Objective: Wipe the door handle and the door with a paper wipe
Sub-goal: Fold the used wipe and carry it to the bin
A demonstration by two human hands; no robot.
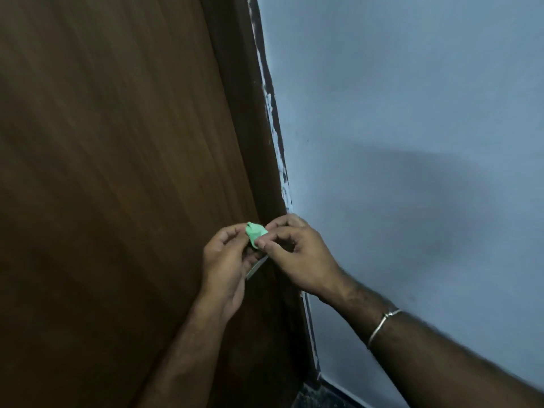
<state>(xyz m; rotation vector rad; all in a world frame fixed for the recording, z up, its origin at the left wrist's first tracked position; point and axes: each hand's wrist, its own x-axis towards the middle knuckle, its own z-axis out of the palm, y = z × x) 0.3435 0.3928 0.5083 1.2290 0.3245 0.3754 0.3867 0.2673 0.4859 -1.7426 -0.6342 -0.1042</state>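
No text, label, brand, number or sign is showing legibly anywhere around the hands; the surfaces near them are appearing plain and unmarked.

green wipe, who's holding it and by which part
Both hands hold the small crumpled green paper wipe: the left hand pinches its left edge, and the right hand pinches its right lower edge.

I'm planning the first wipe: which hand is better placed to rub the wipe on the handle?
Probably the left hand: it pinches the green wipe directly over the metal handle.
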